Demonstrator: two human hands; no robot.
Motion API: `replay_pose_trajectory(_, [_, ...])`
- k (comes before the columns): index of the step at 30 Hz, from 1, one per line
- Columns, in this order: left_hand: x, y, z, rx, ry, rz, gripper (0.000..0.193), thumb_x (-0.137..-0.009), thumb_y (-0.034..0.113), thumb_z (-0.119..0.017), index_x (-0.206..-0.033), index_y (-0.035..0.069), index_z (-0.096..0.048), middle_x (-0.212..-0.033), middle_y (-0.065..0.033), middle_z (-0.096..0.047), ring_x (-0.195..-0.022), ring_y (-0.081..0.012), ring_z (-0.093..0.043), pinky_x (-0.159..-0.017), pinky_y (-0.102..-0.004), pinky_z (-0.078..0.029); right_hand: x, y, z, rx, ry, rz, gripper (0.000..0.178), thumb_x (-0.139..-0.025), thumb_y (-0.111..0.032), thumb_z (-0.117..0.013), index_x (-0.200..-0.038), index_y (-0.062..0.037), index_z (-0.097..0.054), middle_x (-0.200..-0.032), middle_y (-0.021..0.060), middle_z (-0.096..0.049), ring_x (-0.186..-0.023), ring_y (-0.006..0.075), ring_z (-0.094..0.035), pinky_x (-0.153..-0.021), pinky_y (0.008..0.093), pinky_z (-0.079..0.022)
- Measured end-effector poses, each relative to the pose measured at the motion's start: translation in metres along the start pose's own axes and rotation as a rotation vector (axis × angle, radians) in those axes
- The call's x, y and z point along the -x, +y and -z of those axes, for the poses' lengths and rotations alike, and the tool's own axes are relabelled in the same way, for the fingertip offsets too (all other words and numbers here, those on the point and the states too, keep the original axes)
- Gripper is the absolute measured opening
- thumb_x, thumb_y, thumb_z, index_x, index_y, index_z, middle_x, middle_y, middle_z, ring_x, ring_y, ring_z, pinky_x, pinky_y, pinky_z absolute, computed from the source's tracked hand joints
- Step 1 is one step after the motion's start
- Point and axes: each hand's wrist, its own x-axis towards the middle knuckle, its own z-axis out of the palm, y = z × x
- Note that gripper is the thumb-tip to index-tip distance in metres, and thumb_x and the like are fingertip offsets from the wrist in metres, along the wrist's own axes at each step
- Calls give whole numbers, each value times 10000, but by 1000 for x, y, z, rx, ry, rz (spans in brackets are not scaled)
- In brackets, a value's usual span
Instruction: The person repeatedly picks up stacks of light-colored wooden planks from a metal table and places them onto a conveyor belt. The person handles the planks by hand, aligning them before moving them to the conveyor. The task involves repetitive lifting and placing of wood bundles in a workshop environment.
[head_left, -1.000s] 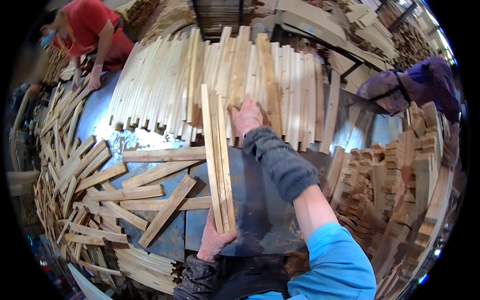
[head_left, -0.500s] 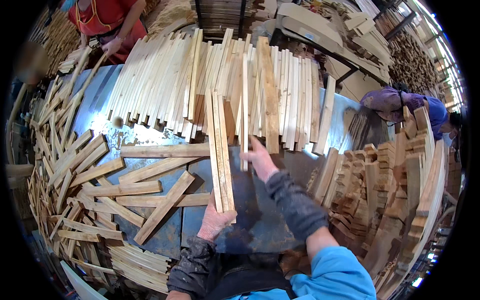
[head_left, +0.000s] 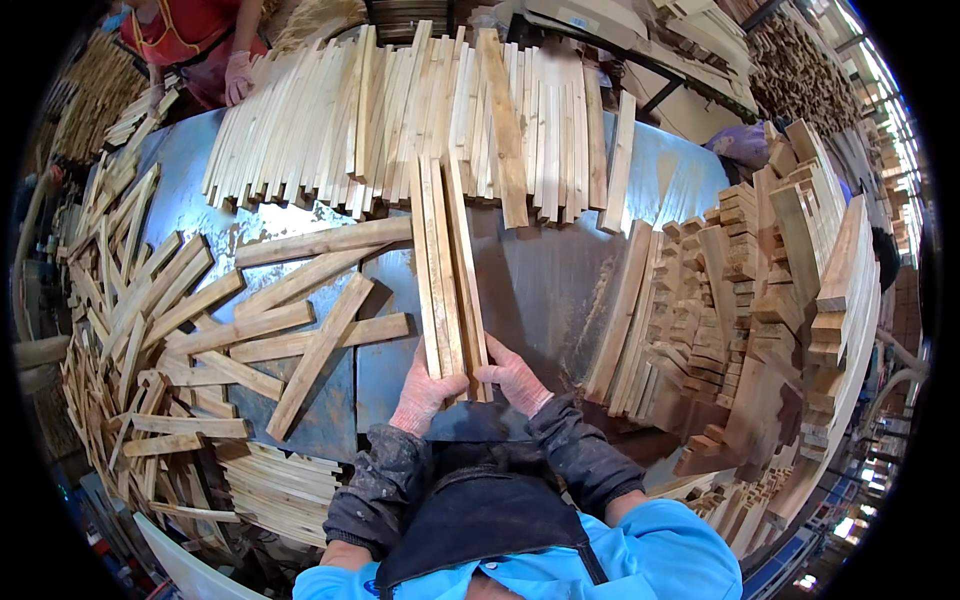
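Close in front of my body, my left hand point(head_left: 428, 388) grips several wooden strips point(head_left: 436, 270) by their near ends. They stand side by side and point away from me. My right hand point(head_left: 513, 375), in a light glove like the left, is closed on another wooden strip point(head_left: 466, 280) just to their right. A narrow gap shows between this strip and the bundle. Past their far ends lies a wide row of pale wooden strips point(head_left: 300, 130) on the metal table point(head_left: 400, 272). One browner board point(head_left: 502, 130) rests slantwise on top of that row.
Loose wooden pieces point(head_left: 250, 335) lie crossed on the table at left, beside a larger heap point(head_left: 130, 300). Stacked wood blocks point(head_left: 740, 290) rise at right. A co-worker in red point(head_left: 195, 45) stands at far left; a purple sleeve point(head_left: 740, 142) shows at far right.
My right hand has drawn its strip toward me, beside the left hand's bundle. The view has tilted nearer my body. The co-worker's hand at far left has moved to the row's edge.
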Motion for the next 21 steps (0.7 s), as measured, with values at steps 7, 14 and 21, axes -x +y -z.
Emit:
replay_pose_trajectory(7, [-17, -14, -5, 41, -35, -13, 1166, -695, -31, -881, -1649, 138, -232, -1262, -113, -639, -1025, -241, -715, -756, -382, -654, -13, 2, -24, 312, 164, -34, 633, -1093, -292, -595, -1675, -106, -427, -1428, 115, -649, -1260, 172, -590, -1129, 336, -459])
replay_pose_trajectory(14, [-27, -16, -10, 129, -22, 83, 1258, -679, -104, -860, -1719, 193, -216, -1319, -101, -633, -1096, -236, -699, -789, -381, -652, -108, -39, 50, 971, 508, 210, 713, -1051, -428, -623, -1607, -10, -464, -1529, 259, -596, -1403, 394, -577, -1161, 466, -463])
replay_pose_trajectory(21, [-19, 3, -5, 170, -37, 45, 1144, -673, 0, -892, -1656, 152, -329, -1298, -53, -634, -1084, -198, -679, -799, -352, -635, -266, -87, 134, 1436, 1047, 71, 730, -960, -434, -723, -1492, 13, -499, -1391, 315, -617, -1292, 479, -625, -1067, 542, -531])
